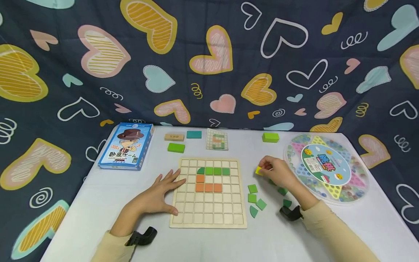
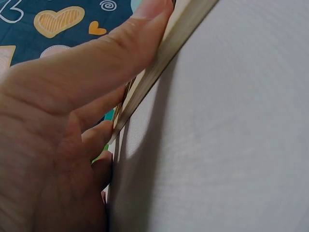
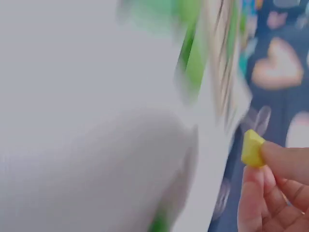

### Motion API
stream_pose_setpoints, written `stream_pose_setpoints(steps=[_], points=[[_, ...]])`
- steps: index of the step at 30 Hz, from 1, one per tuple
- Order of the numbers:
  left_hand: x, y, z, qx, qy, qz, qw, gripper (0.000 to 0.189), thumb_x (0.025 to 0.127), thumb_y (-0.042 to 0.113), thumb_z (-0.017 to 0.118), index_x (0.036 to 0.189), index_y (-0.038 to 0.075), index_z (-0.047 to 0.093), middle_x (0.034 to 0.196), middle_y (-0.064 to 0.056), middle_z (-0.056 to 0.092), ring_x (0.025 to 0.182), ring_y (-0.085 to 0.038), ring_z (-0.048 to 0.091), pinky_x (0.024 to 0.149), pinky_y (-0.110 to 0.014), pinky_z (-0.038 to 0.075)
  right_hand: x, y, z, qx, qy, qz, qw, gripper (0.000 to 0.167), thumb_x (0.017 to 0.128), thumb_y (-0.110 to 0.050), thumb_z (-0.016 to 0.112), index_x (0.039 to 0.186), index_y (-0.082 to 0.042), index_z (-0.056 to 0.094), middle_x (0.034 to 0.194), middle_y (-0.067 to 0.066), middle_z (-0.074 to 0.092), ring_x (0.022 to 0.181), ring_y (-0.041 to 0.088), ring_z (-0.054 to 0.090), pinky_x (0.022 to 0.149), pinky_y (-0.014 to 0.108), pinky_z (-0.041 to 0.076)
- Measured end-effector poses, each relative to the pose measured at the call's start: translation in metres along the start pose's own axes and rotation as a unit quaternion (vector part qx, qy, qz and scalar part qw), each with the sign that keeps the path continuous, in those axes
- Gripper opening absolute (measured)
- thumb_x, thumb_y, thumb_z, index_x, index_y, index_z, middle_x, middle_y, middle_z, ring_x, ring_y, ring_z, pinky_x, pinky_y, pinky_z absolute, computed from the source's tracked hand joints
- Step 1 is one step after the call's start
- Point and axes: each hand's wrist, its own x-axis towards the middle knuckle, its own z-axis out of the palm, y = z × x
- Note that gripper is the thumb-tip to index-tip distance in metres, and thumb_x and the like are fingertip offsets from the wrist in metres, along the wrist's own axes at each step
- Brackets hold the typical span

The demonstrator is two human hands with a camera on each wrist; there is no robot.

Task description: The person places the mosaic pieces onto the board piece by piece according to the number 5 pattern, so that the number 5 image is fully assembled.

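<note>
A wooden grid board [image 1: 209, 213] lies in the middle of the table, with orange squares [image 1: 208, 187] and green pieces [image 1: 217, 171] set in some of its cells. My left hand [image 1: 158, 194] rests at the board's left edge, fingers spread and thumb touching the rim. In the left wrist view the thumb [image 2: 96, 63] lies along the board's edge [image 2: 159, 63]. To the right of the board, my right hand [image 1: 276, 170] pinches a small yellow tile [image 3: 253, 149] between thumb and fingertips, above the table. Loose green tiles [image 1: 252, 198] lie between the board and the right forearm.
A small pattern card [image 1: 216, 139] lies behind the board. Green blocks [image 1: 176, 147], a teal block [image 1: 194, 134] and a wooden block [image 1: 174, 137] are nearby. A blue game box [image 1: 126, 145] stands left; a round marble game case [image 1: 327, 167] lies right. Another green block [image 1: 270, 137] sits at the back.
</note>
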Motion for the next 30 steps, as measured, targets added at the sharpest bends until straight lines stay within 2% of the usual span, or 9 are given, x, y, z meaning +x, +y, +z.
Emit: stream_pose_setpoints(steps=[5, 8, 13, 23, 26, 30], points=[[-0.001, -0.002, 0.0, -0.004, 0.005, 0.002, 1.0, 0.105, 0.057, 0.058, 0.079, 0.146, 0.017, 0.04, 0.159, -0.012, 0.012, 0.145, -0.04, 0.006, 0.112, -0.064, 0.0, 0.0, -0.042, 0.037, 0.055, -0.092, -0.058, 0.9926, 0.009, 0.084, -0.007, 0.069, 0.089, -0.011, 0.063, 0.08, -0.002, 0.064, 0.075, 0.01, 0.058, 0.066, 0.023, 0.051], [-0.002, -0.001, 0.001, -0.009, 0.004, 0.003, 1.0, 0.105, 0.057, 0.057, 0.079, 0.146, 0.016, 0.039, 0.159, -0.012, 0.012, 0.145, -0.04, 0.006, 0.112, -0.064, 0.0, 0.002, -0.055, 0.054, 0.065, -0.122, -0.074, 0.9877, 0.009, 0.085, -0.006, 0.068, 0.088, -0.012, 0.062, 0.081, -0.004, 0.064, 0.075, 0.008, 0.058, 0.065, 0.022, 0.05], [-0.001, 0.001, 0.0, -0.013, 0.003, -0.002, 0.9999, 0.107, 0.056, 0.056, 0.08, 0.146, 0.016, 0.039, 0.159, -0.012, 0.011, 0.145, -0.04, 0.005, 0.112, -0.064, -0.001, 0.007, -0.063, 0.068, 0.051, -0.129, -0.082, 0.9869, 0.008, 0.085, -0.004, 0.067, 0.087, -0.01, 0.062, 0.081, -0.004, 0.062, 0.073, 0.008, 0.056, 0.064, 0.021, 0.049], [-0.001, 0.001, -0.003, -0.003, 0.003, 0.0, 1.0, 0.106, 0.057, 0.056, 0.08, 0.146, 0.017, 0.039, 0.16, -0.011, 0.011, 0.145, -0.04, 0.005, 0.112, -0.064, 0.0, 0.006, -0.064, 0.071, 0.035, -0.136, -0.079, 0.987, 0.008, 0.084, -0.005, 0.068, 0.087, -0.01, 0.063, 0.08, -0.005, 0.06, 0.072, 0.009, 0.053, 0.063, 0.021, 0.047], [-0.001, 0.0, -0.002, -0.006, 0.0, -0.002, 1.0, 0.106, 0.057, 0.056, 0.08, 0.146, 0.017, 0.039, 0.16, -0.011, 0.011, 0.145, -0.039, 0.005, 0.112, -0.064, -0.001, 0.005, -0.059, 0.066, 0.033, -0.124, -0.087, 0.988, 0.006, 0.086, -0.011, 0.067, 0.09, -0.013, 0.064, 0.083, -0.006, 0.06, 0.074, 0.008, 0.054, 0.065, 0.021, 0.048], [-0.001, 0.001, -0.002, -0.005, -0.001, -0.003, 1.0, 0.106, 0.057, 0.057, 0.08, 0.146, 0.017, 0.038, 0.16, -0.011, 0.011, 0.145, -0.04, 0.005, 0.112, -0.064, -0.001, -0.005, -0.044, 0.047, 0.032, -0.09, -0.09, 0.9914, 0.009, 0.088, -0.014, 0.066, 0.097, -0.012, 0.066, 0.09, -0.005, 0.064, 0.081, 0.008, 0.058, 0.07, 0.023, 0.051]])
